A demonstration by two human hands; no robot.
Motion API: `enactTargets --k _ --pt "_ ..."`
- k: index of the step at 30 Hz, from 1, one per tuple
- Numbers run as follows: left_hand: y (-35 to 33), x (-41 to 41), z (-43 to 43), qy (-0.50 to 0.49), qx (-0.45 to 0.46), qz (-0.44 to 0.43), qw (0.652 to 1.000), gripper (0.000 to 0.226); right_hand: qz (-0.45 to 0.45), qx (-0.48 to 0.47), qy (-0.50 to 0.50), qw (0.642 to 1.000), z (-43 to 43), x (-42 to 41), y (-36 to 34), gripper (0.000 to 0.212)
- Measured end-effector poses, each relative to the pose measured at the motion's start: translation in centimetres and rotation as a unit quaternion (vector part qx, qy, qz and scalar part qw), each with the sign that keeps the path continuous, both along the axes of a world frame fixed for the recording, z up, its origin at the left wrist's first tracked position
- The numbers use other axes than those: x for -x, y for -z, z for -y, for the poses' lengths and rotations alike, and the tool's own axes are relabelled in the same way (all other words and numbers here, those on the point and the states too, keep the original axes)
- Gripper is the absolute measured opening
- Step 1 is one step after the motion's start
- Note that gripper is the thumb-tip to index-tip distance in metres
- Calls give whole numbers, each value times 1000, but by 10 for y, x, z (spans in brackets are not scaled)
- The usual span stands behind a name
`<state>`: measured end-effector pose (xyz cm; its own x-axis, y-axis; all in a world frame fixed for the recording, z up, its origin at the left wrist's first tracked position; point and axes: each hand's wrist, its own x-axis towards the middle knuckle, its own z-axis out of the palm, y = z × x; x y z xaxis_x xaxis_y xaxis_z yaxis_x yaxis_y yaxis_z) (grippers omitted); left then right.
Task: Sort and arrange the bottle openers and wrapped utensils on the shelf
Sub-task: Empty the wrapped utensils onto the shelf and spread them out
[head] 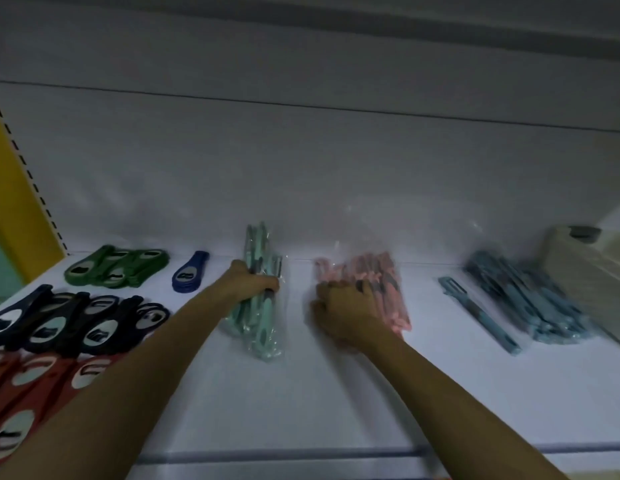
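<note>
Reads as a shop. White display shelf [336,393] with flat back panel [301,168]; yellow slotted upright [10,188] at 9 o'clock; label rail [336,457] along front edge at 6. Identical stock in colour batches: green bottle openers [118,266], dark bottle openers [76,320], red bottle openers [31,379] at 8–10; mint wrapped utensils [263,327], pink wrapped utensils [388,282], blue wrapped utensils [530,306] from 12 to 3.

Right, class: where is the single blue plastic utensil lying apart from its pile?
The single blue plastic utensil lies right of centre in the head view, on the white shelf, between the pink wrapped utensils and the pile of blue wrapped utensils.
</note>
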<state>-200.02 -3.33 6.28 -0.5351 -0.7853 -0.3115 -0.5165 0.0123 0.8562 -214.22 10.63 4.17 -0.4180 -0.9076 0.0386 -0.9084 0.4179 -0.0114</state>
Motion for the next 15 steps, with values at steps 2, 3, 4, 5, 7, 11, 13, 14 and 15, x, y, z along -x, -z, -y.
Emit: enactTargets --k 2,3,4,5,7,11,13,14,15 --pt "8 16 -2 -20 -8 -43 999 84 9 109 -5 994 -15 9 -7 29" --pt "8 24 -4 -23 -17 -69 997 94 19 175 0 984 -23 16 -12 25" --pt "9 32 -5 -23 -25 -87 996 104 44 231 13 972 -32 24 -17 22" --pt "10 39 -8 -26 -22 -85 996 114 75 279 29 957 -43 33 -21 21" --pt "18 47 -16 -32 70 18 997 124 102 319 61 940 -63 50 -22 23" --pt "23 44 -34 -8 326 156 932 105 65 142 102 982 -65 52 1 60" --pt "23 42 -42 92 444 128 882 92 74 93 104 987 -58 44 13 61" --pt "22 41 -46 178 467 115 859 95 64 79 108 989 -55 42 17 60" --pt "22 39 -50 266 468 118 834 101 53 74 118 989 -53 41 19 59"
